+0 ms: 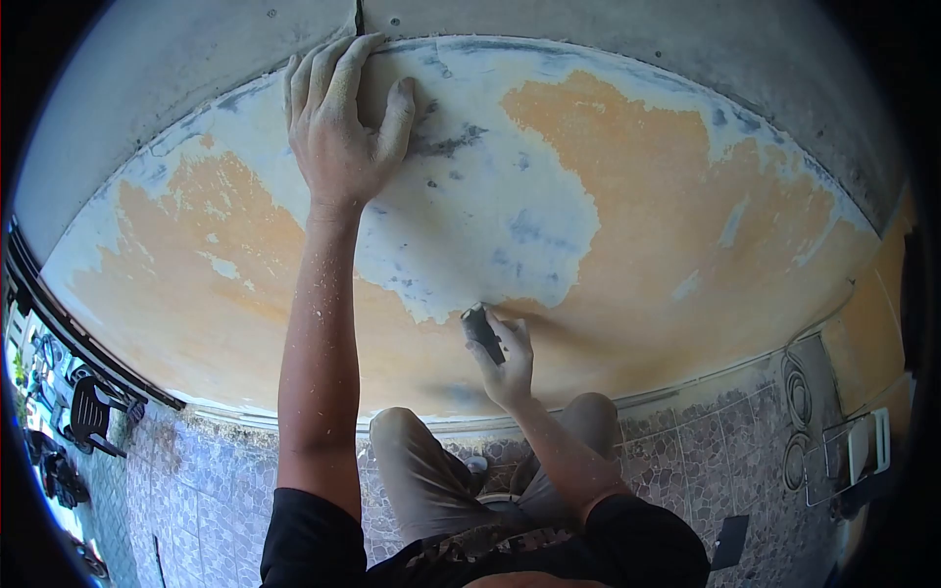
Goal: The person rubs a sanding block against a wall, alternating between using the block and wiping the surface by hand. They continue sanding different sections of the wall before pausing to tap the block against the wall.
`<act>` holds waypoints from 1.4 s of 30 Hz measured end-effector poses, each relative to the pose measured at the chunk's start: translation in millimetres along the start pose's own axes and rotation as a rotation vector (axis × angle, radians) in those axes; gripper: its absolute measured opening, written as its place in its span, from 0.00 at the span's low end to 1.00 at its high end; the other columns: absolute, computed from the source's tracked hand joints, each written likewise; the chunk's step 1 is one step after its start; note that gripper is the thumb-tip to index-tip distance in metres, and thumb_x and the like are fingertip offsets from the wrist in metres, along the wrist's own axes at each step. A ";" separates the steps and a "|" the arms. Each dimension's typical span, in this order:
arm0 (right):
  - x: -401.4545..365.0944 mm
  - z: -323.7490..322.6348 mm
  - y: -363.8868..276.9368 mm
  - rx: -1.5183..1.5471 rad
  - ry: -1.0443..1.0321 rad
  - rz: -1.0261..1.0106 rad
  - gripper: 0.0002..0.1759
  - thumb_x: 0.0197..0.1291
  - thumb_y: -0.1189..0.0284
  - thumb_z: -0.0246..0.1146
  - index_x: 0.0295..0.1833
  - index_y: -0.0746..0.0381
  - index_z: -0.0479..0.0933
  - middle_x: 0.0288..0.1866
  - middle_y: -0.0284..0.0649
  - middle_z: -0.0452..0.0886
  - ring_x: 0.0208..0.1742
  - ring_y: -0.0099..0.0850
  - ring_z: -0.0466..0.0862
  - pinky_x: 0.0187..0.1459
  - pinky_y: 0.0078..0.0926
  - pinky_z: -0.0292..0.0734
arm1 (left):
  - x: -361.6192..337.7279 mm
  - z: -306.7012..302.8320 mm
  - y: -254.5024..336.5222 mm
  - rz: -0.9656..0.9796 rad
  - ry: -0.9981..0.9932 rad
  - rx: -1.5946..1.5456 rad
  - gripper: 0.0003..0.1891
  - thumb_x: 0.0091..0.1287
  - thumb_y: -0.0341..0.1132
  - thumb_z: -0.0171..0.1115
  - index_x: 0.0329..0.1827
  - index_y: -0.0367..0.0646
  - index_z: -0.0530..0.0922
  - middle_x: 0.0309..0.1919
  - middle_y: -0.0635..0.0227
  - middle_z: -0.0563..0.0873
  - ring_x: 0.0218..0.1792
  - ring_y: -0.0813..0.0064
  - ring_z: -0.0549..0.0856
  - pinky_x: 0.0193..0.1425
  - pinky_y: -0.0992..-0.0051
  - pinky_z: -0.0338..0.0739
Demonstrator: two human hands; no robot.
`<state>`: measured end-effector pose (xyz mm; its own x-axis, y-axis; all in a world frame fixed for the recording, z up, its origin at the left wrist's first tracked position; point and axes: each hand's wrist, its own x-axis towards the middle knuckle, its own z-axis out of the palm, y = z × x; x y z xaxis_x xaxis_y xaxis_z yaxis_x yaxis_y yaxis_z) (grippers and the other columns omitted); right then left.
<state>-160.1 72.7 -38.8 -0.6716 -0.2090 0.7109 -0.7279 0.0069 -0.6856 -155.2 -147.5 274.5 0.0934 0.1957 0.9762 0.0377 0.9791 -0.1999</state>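
Note:
My left hand (338,122) lies flat against the upper part of the wall (470,225), its fingers spread and dusted white, the fingertips at the wall's top edge. Lower down, near the middle of the view, my right hand (512,363) grips a small dark block (482,333) held at the wall's face. The wall shows orange paint with a large white patch and bluish-grey marks between and around my hands. Whether the block touches the wall is hard to tell.
My bent knees point toward the wall's base over a patterned tile floor (667,461). A dark plastic chair (93,416) stands at the left. Coiled hose (797,392) and a pale-framed item (872,441) are at the right. A dark flat piece (730,542) lies at lower right.

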 end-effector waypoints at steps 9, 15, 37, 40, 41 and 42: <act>-23.1 -50.2 -8.8 1.370 -0.187 1.061 0.27 0.76 0.54 0.68 0.68 0.63 0.79 0.49 0.36 0.85 0.46 0.28 0.85 0.51 0.27 0.82 | -106.4 -68.9 105.5 -0.514 -0.325 -0.561 0.18 0.71 0.29 0.64 0.62 0.35 0.83 0.67 0.46 0.82 0.74 0.52 0.77 0.79 0.54 0.67; -7.9 -56.8 -44.3 1.511 -0.282 1.021 0.32 0.78 0.43 0.58 0.66 0.61 0.77 0.54 0.39 0.84 0.46 0.29 0.83 0.48 0.32 0.81 | -181.9 -104.7 171.2 -1.228 -0.841 -1.283 0.36 0.80 0.40 0.62 0.87 0.37 0.60 0.74 0.44 0.78 0.74 0.57 0.78 0.78 0.62 0.69; 117.7 -181.4 -68.5 0.873 -0.259 0.302 0.30 0.76 0.50 0.66 0.66 0.63 0.71 0.59 0.41 0.81 0.57 0.29 0.78 0.58 0.29 0.73 | -129.6 -118.7 199.9 -1.326 -0.152 -1.343 0.30 0.76 0.41 0.71 0.75 0.34 0.74 0.63 0.56 0.86 0.64 0.68 0.84 0.71 0.64 0.76; 191.2 -193.1 -95.5 0.238 0.063 -0.183 0.29 0.71 0.54 0.72 0.65 0.61 0.73 0.61 0.40 0.80 0.63 0.32 0.76 0.62 0.34 0.69 | -92.2 -102.7 187.6 -0.993 -0.153 -0.881 0.30 0.74 0.37 0.72 0.75 0.32 0.74 0.57 0.58 0.87 0.56 0.69 0.86 0.65 0.66 0.79; 221.4 -192.1 -97.0 -0.033 0.168 -0.395 0.28 0.70 0.55 0.73 0.65 0.61 0.74 0.61 0.40 0.80 0.64 0.34 0.76 0.65 0.38 0.67 | -77.6 -93.8 187.3 -0.890 -0.138 -0.754 0.30 0.73 0.36 0.73 0.75 0.32 0.75 0.55 0.59 0.87 0.54 0.70 0.86 0.63 0.67 0.80; 253.9 -186.6 -99.2 -0.203 0.286 -0.602 0.28 0.70 0.54 0.73 0.65 0.59 0.75 0.61 0.39 0.80 0.64 0.35 0.76 0.67 0.43 0.64 | -65.5 -82.3 185.0 -0.753 -0.140 -0.651 0.30 0.71 0.34 0.75 0.74 0.33 0.76 0.53 0.59 0.87 0.52 0.70 0.86 0.61 0.67 0.80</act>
<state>-284.2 201.4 239.0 -0.1332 0.0317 0.9906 -0.9778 0.1589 -0.1366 -72.4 16.2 166.7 -0.2949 -0.4162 0.8601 0.5792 0.6380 0.5074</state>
